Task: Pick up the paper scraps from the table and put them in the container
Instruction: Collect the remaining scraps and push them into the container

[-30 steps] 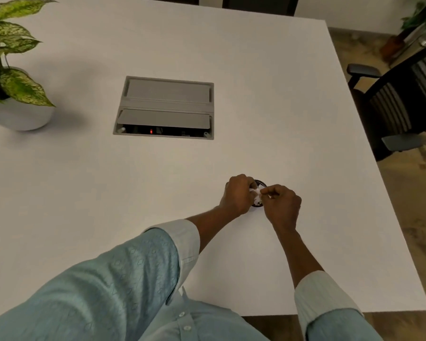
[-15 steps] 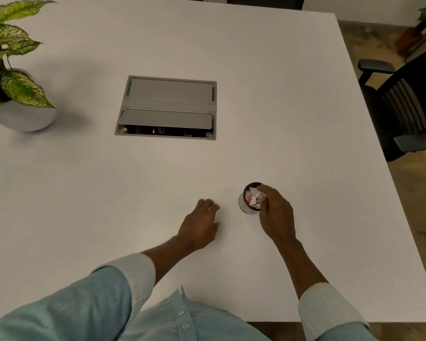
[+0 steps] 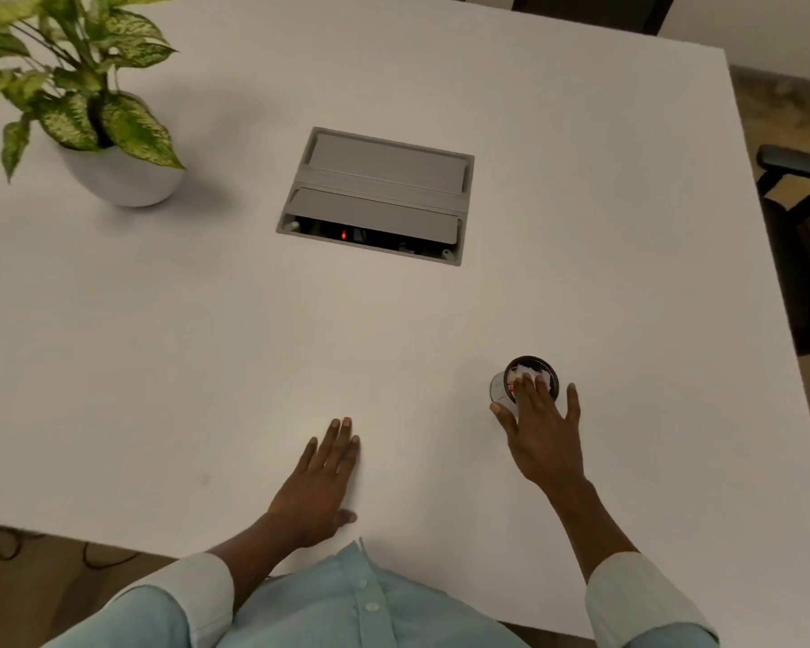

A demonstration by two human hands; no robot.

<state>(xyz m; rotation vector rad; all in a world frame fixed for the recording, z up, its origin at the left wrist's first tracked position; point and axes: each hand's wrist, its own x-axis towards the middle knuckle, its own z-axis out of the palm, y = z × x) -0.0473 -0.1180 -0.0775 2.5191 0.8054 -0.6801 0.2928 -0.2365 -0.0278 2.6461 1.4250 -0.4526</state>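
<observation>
A small round container (image 3: 503, 383) with a dark rim stands on the white table (image 3: 207, 343), right of centre. White paper scraps (image 3: 529, 369) fill its top. My right hand (image 3: 541, 430) is spread over the container's near side, fingertips resting on the scraps and rim, thumb beside its wall. My left hand (image 3: 321, 484) lies flat and open on the table to the left, well apart from the container. No loose scraps show on the table.
A grey recessed cable box (image 3: 377, 194) with a red light sits in the table's middle. A potted plant (image 3: 113, 170) in a white pot stands at far left. A black office chair (image 3: 800, 226) is beyond the right edge.
Both hands were together at the container pushing scraps in. My left hand has drawn back to the left and flattened on the table. My right hand has opened over the container.
</observation>
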